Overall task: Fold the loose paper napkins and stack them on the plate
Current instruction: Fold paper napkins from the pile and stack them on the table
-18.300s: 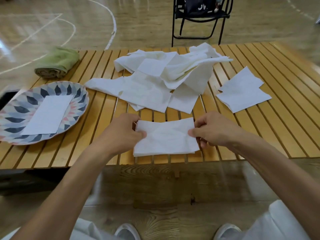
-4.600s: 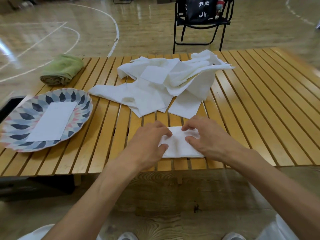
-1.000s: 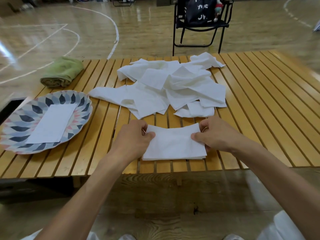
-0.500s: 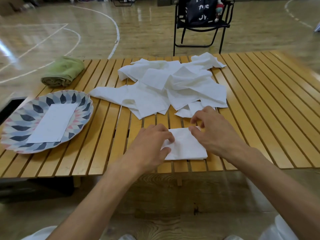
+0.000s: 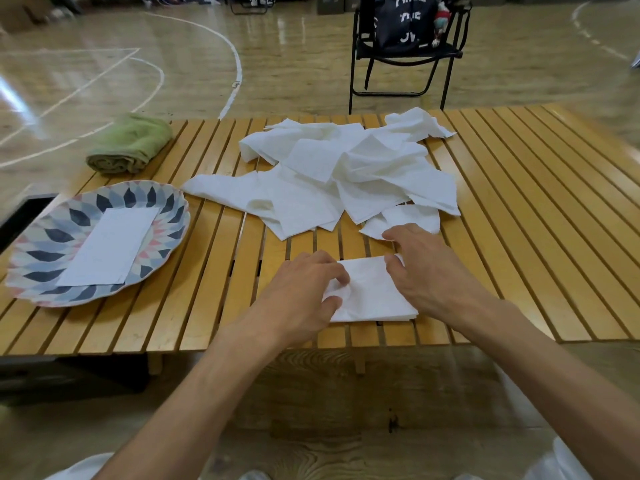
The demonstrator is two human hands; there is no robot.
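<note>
Half a second ago both hands already lay on the napkin (image 5: 372,292) near the table's (image 5: 540,237) front edge; they remain there, the left hand (image 5: 304,296) with fingers curled onto its left edge, the right hand (image 5: 429,271) pressing flat with spread fingers. The loose pile (image 5: 346,171) behind is unchanged. The plate (image 5: 38,247) holds one folded napkin (image 5: 109,247). A green towel (image 5: 130,143) lies beyond.

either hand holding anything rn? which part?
Left hand pinches the folded napkin at its left edge. Right hand rests fingers on its right side, flat on the table.
</note>
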